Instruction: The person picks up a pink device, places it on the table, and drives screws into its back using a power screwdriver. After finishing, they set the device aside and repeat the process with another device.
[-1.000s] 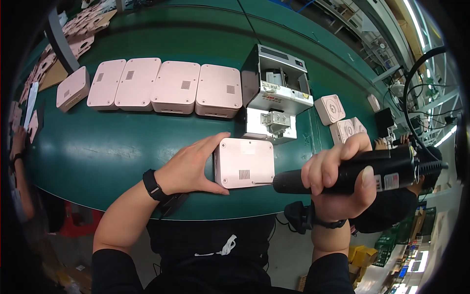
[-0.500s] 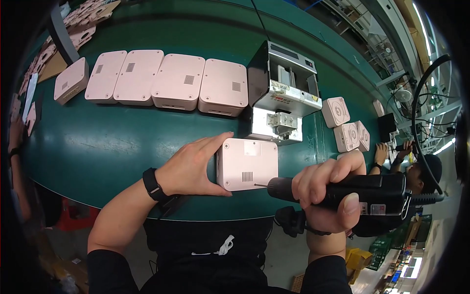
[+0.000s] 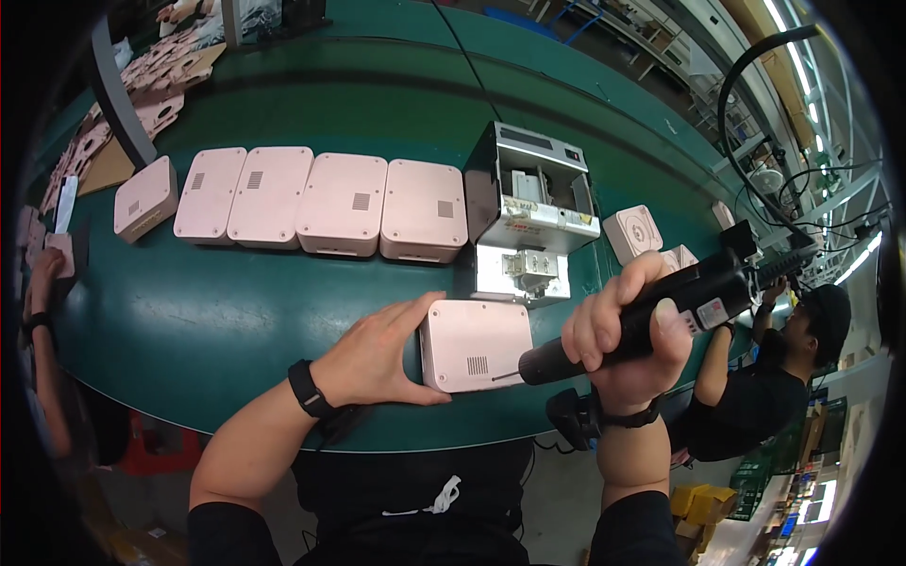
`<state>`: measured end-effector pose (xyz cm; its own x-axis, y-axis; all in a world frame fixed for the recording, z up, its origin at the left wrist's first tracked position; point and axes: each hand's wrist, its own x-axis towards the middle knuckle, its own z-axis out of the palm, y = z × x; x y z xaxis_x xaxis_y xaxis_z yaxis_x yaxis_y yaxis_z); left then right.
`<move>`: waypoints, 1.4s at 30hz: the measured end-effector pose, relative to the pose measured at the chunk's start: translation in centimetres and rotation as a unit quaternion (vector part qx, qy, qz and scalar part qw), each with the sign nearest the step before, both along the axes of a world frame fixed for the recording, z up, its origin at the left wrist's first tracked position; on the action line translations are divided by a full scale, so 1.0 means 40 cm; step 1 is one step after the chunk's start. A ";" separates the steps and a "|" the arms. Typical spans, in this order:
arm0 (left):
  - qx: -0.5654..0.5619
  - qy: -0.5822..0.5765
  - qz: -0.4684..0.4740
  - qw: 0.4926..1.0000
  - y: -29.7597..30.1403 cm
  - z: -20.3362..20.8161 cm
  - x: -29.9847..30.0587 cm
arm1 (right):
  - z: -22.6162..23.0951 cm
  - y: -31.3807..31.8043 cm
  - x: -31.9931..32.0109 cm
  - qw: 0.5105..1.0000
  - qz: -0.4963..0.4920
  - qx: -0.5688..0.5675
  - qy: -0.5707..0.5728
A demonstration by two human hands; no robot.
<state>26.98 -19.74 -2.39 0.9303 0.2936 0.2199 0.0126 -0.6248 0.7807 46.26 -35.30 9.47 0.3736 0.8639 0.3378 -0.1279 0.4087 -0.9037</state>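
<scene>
A pale pink plastic box with a slotted vent and corner holes lies on the green table in front of me. My left hand grips its left side, forefinger at the far corner and thumb at the near one. In my right hand is a black corded electric screwdriver, fingers wrapped round its body. It slants down to the left. Its thin bit appears over the box's near edge, right of the vent; whether it touches cannot be made out.
Several similar pink boxes stand in a row at the far left. A black and silver machine sits beyond my box. Smaller pink pieces lie to its right. Co-workers are at both sides. The screwdriver's cord loops at upper right.
The screwdriver has swung from nearly level to a slant, its rear end raised. The whole view has shifted, so the table's things appear lower. My left hand keeps its hold on the box.
</scene>
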 end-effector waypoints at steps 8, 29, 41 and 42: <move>0.028 -0.001 -0.002 1.000 0.008 -0.006 -0.006 | 0.052 0.025 0.029 0.987 -0.125 0.098 -0.015; 0.025 -0.037 0.006 0.999 0.016 -0.031 -0.004 | 0.074 0.020 -0.154 0.997 -0.051 0.034 -0.052; 0.036 -0.053 0.026 0.998 0.003 -0.036 -0.004 | 0.037 0.010 -0.221 0.994 -0.020 -0.108 -0.003; 0.037 -0.052 0.030 0.998 0.002 -0.036 -0.004 | 0.034 0.009 -0.222 0.994 -0.011 -0.105 -0.009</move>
<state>26.81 -19.66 -3.85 0.8826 0.3266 0.3381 -0.0281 -0.6813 0.7315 37.39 -34.95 10.81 0.3894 0.9075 0.1577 -0.1031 0.2131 -0.9716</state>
